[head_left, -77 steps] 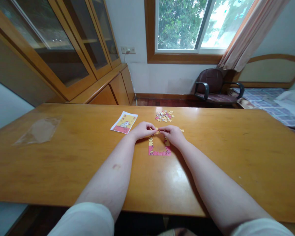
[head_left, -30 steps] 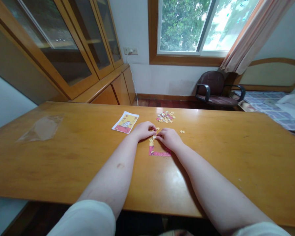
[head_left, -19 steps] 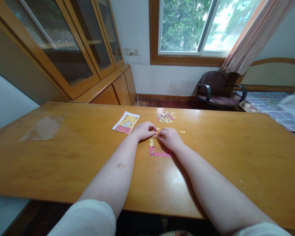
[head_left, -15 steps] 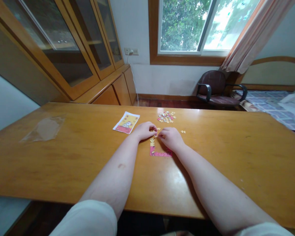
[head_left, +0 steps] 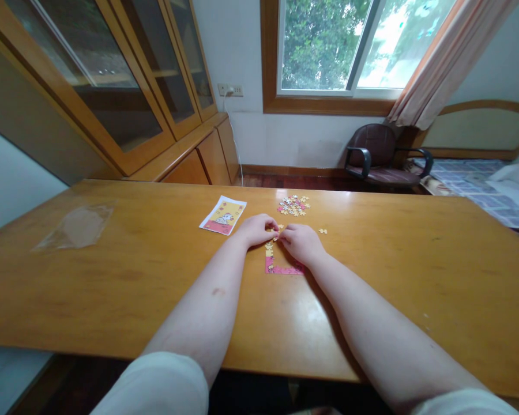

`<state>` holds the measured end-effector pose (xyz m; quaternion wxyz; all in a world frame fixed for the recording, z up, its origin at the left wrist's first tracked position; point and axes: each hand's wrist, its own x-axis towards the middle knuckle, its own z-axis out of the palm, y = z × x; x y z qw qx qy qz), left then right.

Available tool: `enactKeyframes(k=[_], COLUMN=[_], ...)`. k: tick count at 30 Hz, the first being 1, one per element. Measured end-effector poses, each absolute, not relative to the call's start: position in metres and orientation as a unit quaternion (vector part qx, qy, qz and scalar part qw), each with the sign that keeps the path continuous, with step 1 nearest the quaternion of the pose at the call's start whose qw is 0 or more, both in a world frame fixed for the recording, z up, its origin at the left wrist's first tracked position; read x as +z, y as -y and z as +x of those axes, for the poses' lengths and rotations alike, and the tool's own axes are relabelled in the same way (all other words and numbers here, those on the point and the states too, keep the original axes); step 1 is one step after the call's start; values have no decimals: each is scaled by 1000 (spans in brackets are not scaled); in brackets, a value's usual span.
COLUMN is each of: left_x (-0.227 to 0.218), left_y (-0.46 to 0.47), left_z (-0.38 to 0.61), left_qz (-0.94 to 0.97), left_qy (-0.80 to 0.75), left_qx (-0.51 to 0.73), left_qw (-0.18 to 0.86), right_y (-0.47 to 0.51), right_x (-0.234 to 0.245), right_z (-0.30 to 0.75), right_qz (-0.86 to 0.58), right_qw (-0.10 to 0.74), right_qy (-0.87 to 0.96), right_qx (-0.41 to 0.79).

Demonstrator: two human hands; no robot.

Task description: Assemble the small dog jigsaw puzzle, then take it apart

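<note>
On the table lies a partly joined jigsaw puzzle [head_left: 281, 270], its pink bottom edge and yellow left side forming an L. My left hand [head_left: 259, 229] is at the upper end of the left side, thumb and fingers pinched on a small puzzle piece that is mostly hidden. Fingertips of my right hand [head_left: 301, 242] meet it from the right, closed on a puzzle piece too; whether both hold the same one I cannot tell. A loose yellow piece [head_left: 281, 227] lies just beyond the fingertips. My right wrist covers the puzzle's lower right end.
Beyond my hands is a pile of loose puzzle pieces [head_left: 294, 206]. One single piece [head_left: 323, 231] lies to the right. A picture card [head_left: 223, 215] with a white cartoon animal is at the left, and a clear plastic bag [head_left: 80, 226] is farther left on the wooden table [head_left: 155, 288].
My fingertips have come closer together at the top of the puzzle's left side. The view has shifted very slightly; the pile, card and bag stay put.
</note>
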<state>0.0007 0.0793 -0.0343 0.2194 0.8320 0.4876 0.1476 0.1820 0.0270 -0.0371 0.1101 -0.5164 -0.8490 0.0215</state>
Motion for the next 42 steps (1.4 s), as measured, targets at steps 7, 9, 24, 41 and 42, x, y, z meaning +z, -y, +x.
enactKeyframes(k=[7,9,24,41,42], left_x=[-37,-37,-39,-43,-43], left_y=[-82,-81,-84,-87,-87], left_z=[0,-1,-3,-5,-5], left_qz=[838,836,836,835,834], left_qy=[-478,-480,-471,-477,-478], left_qx=[151,153,170,169,168], left_qw=[216,217,224,216,216], right_y=[-27,-27,-24,-27,-27], right_x=[-37,-39,-39,-41,-41], right_z=[183,183,183,183,183], right_qz=[-500,-493,-451,-435,-437], right_qw=[100,98,151,148,147], right_qy=[860,864,878,884,883], right_qx=[32,33,64,83,85])
